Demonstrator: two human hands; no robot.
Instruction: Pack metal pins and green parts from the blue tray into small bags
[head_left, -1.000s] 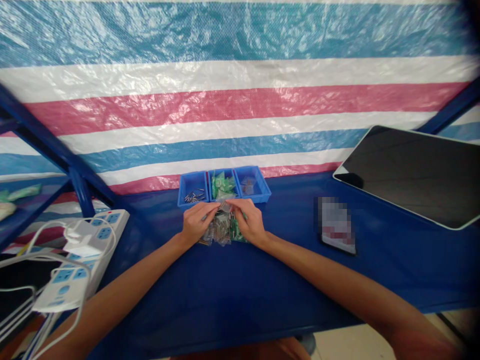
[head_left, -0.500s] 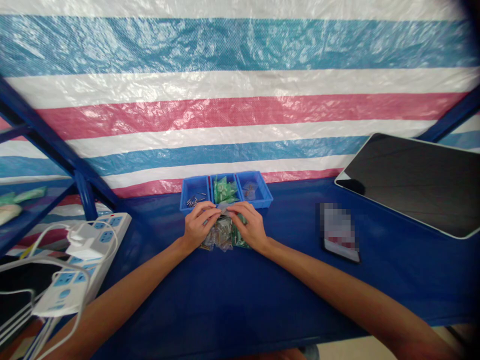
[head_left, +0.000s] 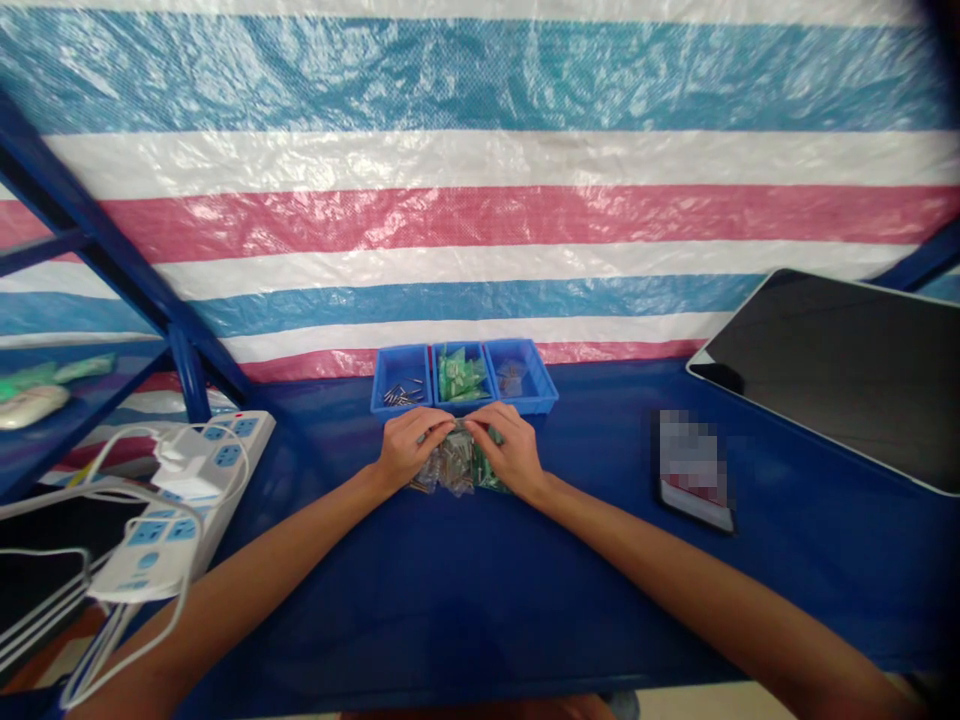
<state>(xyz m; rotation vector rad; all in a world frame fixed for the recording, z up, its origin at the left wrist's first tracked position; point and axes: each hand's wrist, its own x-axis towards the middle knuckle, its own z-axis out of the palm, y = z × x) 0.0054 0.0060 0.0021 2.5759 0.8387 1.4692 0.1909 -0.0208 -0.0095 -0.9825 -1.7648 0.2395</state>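
Left hand and right hand pinching one small clear packet between their fingertips, contents too small to tell, above clear bags of small parts on the blue bench, three blue bins just beyond.

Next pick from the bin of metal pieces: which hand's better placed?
Probably the left hand: it sits just in front of the left blue bin holding those metal pieces. The right hand is farther over. What either holds is unclear.
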